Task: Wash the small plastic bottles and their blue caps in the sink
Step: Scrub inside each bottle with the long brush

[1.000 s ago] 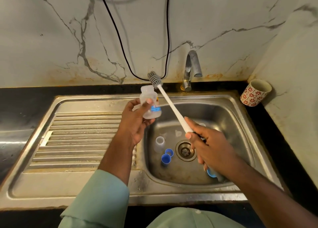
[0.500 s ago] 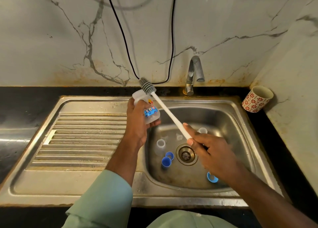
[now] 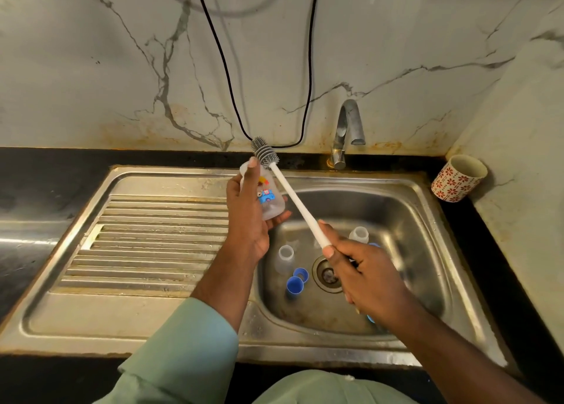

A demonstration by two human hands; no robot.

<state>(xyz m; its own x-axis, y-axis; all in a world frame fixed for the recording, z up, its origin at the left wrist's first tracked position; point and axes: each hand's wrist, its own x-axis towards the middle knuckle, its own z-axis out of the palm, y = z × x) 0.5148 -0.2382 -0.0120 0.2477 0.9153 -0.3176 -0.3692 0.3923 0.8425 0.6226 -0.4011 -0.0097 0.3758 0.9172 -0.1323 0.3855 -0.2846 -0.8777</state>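
A: While we hold the small plastic bottle [image 3: 268, 197] in our left hand [image 3: 248, 220], above the left rim of the sink [image 3: 427, 208], its long axis runs on a slant: neck up and away toward the wall, base down toward us. The mouth itself is behind our forefinger, so we cannot say how it stands.

B: And the brush [image 3: 287, 187]?

A: Our right hand [image 3: 366, 277] has its fingers curled round the lower end of the white handle. The grey head sits just beside the bottle's neck, outside it by our reading, not inside.

B: So what could go wrong for us here?

A: We judge the left-hand fingers wrap only part of the bottle, and a wet bottle may slip. A sideways push from the brush could knock it out of the grip and into the basin. The handle is long and held at its far end, so the head may wander and miss the mouth.

B: What lies below?

A: Two more bottles [image 3: 285, 258] stand by the drain [image 3: 328, 274], with blue caps [image 3: 294, 284] beside it. A dropped bottle would scatter them. The tap [image 3: 348, 129] shows no water running.

B: The patterned cup [image 3: 459, 178] on the table looks well apart.
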